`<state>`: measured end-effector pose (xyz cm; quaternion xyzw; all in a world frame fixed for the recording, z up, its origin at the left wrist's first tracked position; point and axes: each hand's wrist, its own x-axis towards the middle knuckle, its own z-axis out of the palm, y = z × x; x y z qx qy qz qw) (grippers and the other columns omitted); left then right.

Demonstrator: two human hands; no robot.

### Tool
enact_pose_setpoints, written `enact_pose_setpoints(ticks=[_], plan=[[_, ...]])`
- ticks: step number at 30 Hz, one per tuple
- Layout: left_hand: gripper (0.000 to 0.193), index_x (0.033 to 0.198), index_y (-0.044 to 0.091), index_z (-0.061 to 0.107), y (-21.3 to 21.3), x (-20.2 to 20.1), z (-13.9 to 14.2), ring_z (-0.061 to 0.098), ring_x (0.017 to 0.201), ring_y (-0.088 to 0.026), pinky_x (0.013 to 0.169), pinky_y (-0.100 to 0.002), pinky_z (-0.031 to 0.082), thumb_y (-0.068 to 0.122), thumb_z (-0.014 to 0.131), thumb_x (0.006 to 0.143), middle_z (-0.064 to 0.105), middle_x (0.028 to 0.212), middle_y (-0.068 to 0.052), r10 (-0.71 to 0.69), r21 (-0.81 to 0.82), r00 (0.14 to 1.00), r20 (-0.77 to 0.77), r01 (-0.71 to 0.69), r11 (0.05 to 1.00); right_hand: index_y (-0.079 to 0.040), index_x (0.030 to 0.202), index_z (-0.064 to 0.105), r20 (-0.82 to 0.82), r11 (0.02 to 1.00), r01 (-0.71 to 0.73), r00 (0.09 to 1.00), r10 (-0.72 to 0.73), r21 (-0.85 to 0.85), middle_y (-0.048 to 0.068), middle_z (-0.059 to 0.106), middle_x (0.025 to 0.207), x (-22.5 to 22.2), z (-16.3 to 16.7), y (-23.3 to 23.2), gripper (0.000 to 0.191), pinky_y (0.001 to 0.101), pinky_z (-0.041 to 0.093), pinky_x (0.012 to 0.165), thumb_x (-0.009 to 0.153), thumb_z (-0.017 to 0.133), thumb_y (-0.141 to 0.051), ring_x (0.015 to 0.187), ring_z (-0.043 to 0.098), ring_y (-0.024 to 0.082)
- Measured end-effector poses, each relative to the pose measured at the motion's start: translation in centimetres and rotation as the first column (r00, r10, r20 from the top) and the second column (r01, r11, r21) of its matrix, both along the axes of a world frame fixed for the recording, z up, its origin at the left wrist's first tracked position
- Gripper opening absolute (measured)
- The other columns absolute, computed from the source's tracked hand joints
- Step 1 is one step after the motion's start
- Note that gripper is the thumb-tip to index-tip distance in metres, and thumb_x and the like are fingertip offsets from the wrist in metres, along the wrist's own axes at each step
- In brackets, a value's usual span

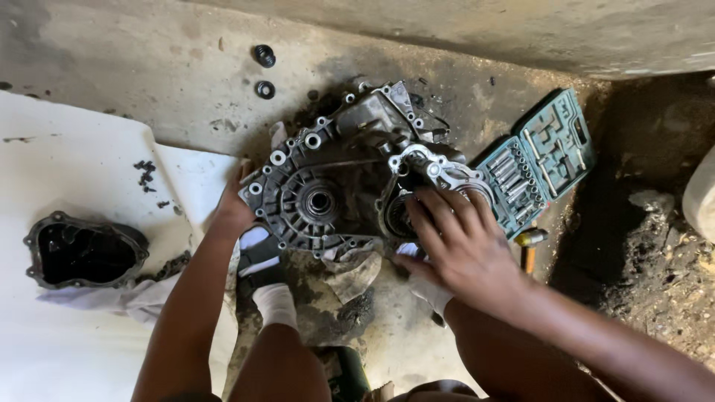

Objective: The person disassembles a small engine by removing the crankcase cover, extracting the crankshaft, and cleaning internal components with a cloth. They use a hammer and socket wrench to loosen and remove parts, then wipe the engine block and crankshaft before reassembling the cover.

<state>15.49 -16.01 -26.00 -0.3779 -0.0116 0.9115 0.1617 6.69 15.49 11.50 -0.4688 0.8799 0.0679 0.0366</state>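
A greasy metal gearbox housing [328, 179] lies on the concrete floor, with bolt holes round its rim and a round bearing seat in the middle. My left hand [232, 212] grips its left edge. My right hand [458, 242] rests with spread fingers on a lighter metal cover [432, 170] fitted over the housing's right side. My knees and white socks [274, 301] show below the housing.
An open green socket set case [540, 160] lies right of the housing. A black cover [83, 251] sits on white sheeting [67, 171] at the left. Two round black parts [264, 56] lie at the top. A yellow-handled tool [530, 238] lies near my right hand.
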Motion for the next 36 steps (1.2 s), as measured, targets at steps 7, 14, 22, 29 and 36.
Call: enact_pose_setpoints(ticks=[7, 14, 22, 29, 36], plan=[[0.065, 0.154, 0.011, 0.044, 0.2, -0.4, -0.3, 0.028, 0.153, -0.033, 0.126, -0.043, 0.019, 0.041, 0.048, 0.098, 0.039, 0.163, -0.011, 0.009, 0.003, 1.000, -0.016, -0.009, 1.000, -0.008, 0.121, 0.073, 0.014, 0.898, -0.270, 0.959, 0.283, 0.348, 0.012, 0.068, 0.130, -3.2, -0.7, -1.4, 0.043, 0.0691, 0.020, 0.119, 0.090, 0.066, -0.037, 0.135, 0.048, 0.029], [0.068, 0.155, 0.010, 0.040, -0.9, 0.9, 0.1, 0.029, 0.152, -0.032, 0.125, -0.042, 0.020, 0.040, 0.050, 0.095, 0.037, 0.163, -0.013, -0.272, -0.507, 0.948, -0.164, 0.156, 0.847, -0.009, 0.116, 0.075, 0.192, 0.703, -0.573, 0.814, 0.548, 0.422, 0.012, 0.072, 0.123, -5.7, 0.2, -2.5, 0.039, 0.0590, 0.026, 0.116, 0.078, 0.070, -0.002, 0.125, 0.057, 0.033], [0.057, 0.157, 0.012, 0.041, 0.3, 0.1, -0.8, 0.026, 0.156, -0.028, 0.128, -0.042, 0.018, 0.034, 0.043, 0.105, 0.035, 0.167, -0.010, -0.869, -0.994, 0.483, 0.107, 0.023, -0.110, -0.006, 0.110, 0.078, 0.178, 0.715, -0.596, 0.799, 0.575, 0.367, 0.013, 0.076, 0.114, -6.4, -0.1, -2.7, 0.042, 0.0545, 0.028, 0.121, 0.098, 0.059, -0.042, 0.119, 0.062, 0.031], [0.075, 0.154, 0.007, 0.037, 0.0, 0.9, -1.1, 0.020, 0.153, -0.028, 0.123, -0.034, 0.020, 0.030, 0.068, 0.090, 0.024, 0.166, -0.019, -0.820, -0.925, 0.433, 0.375, 0.112, -0.363, -0.008, 0.119, 0.072, 0.237, 0.787, -0.469, 0.883, 0.405, 0.401, 0.014, 0.071, 0.122, -6.3, 0.9, -3.6, 0.054, 0.0670, 0.022, 0.120, 0.096, 0.050, -0.052, 0.132, 0.055, 0.035], [0.097, 0.158, 0.001, 0.023, -0.5, 0.8, 0.2, 0.022, 0.155, -0.024, 0.124, -0.031, 0.023, 0.020, 0.079, 0.081, 0.025, 0.167, -0.017, -0.787, -0.903, 0.443, 0.430, 0.211, -0.375, -0.009, 0.130, 0.061, 0.313, 0.556, -0.611, 0.781, 0.540, 0.564, 0.008, 0.064, 0.127, -6.6, 1.4, -5.3, 0.052, 0.0644, 0.026, 0.115, 0.079, 0.065, -0.001, 0.128, 0.054, 0.032]])
